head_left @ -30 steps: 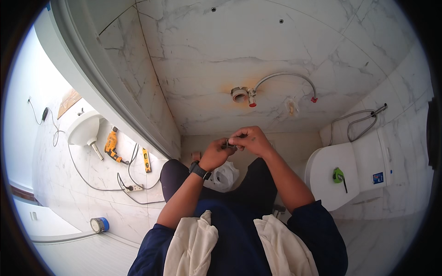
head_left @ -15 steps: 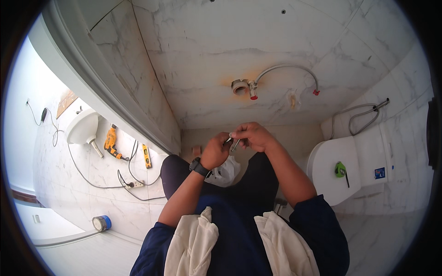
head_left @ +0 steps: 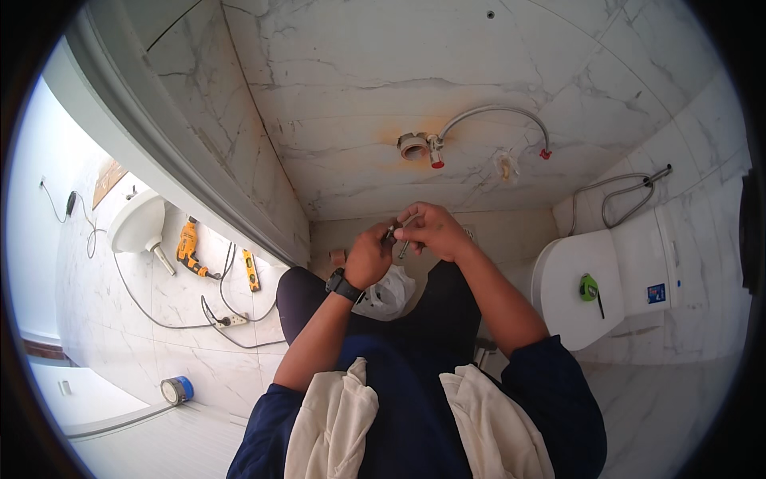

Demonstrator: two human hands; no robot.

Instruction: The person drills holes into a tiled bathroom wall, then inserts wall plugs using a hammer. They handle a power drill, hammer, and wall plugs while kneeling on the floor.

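My left hand [head_left: 369, 257] and my right hand [head_left: 428, 229] meet in front of me above my knees, both pinching a small metal fitting [head_left: 396, 237] between the fingers. A black watch [head_left: 343, 285] sits on my left wrist. A white plastic bag [head_left: 388, 292] lies below the hands by my lap. On the marble wall ahead, a round wall outlet [head_left: 412, 146] with a red-tipped valve [head_left: 436, 155] feeds a braided hose [head_left: 499, 113] that arcs right.
A white toilet [head_left: 582, 289] stands at right with a green tape measure [head_left: 588, 287] on its lid. On the floor at left lie a yellow drill [head_left: 188, 246], a yellow level [head_left: 250, 270], a power strip with cables [head_left: 226, 321], a basin [head_left: 136, 223] and a tape roll [head_left: 176, 389].
Both hands stayed together on the small fitting, shifting slightly right and up in view as my head moved; fingers keep working it.
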